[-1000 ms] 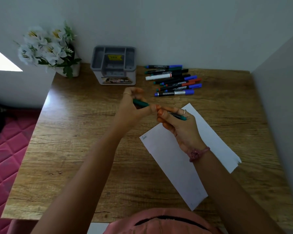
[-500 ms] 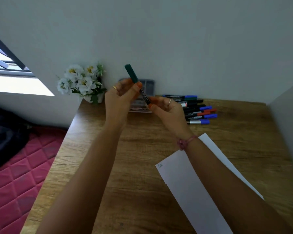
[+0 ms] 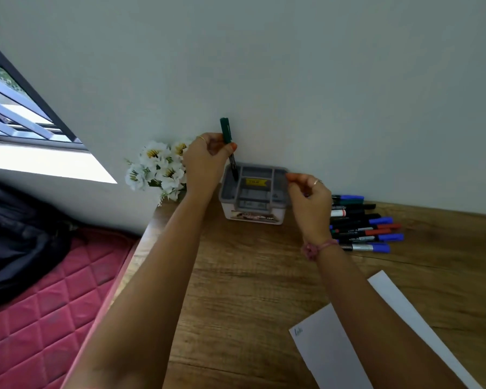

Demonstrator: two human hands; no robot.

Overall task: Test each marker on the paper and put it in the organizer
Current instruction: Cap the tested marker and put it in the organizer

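Carried up from over the paper since 1 s ago, now upright in the pinch of the left hand with the green marker tip inside the organizer left slot, right hand loosely curled, empty, beside it; insertion nearly done.

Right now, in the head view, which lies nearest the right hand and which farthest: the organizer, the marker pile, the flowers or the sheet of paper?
1. Organizer, just left of the right hand.
2. Marker pile, just right of it; too close to call against the organizer.
3. Flowers, past the organizer, far left.
4. Sheet of paper, at the near desk edge.
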